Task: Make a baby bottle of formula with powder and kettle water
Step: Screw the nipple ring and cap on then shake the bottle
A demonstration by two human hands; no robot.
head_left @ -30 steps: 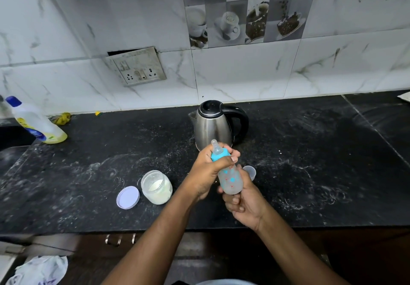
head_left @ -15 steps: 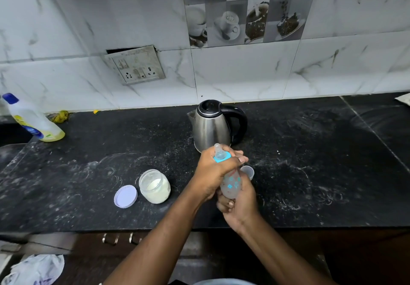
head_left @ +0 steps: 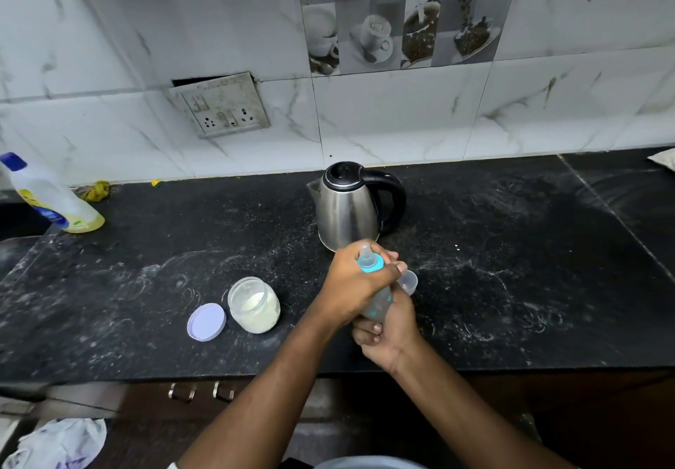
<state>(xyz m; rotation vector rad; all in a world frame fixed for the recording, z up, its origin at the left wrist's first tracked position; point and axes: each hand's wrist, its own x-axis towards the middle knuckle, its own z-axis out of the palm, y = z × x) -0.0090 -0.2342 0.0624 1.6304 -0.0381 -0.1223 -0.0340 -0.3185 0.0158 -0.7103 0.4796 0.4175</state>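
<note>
Head view: both hands grip a baby bottle (head_left: pixel 378 304) just in front of the kettle (head_left: pixel 349 207).

Left hand (head_left: pixel 356 286) wraps the blue collar below the teat; right hand (head_left: pixel 389 330) clasps the bottle's lower body, tilted, above the black counter (head_left: pixel 511 268). A clear cap (head_left: pixel 409 280) sits just right of the kettle's front. Left of the kettle, nearer the counter's edge, stand an open powder jar (head_left: pixel 254 304) and its lid (head_left: pixel 206 321).

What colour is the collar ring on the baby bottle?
Light blue collar ring, just under the clear teat; seen in the head view.
</note>
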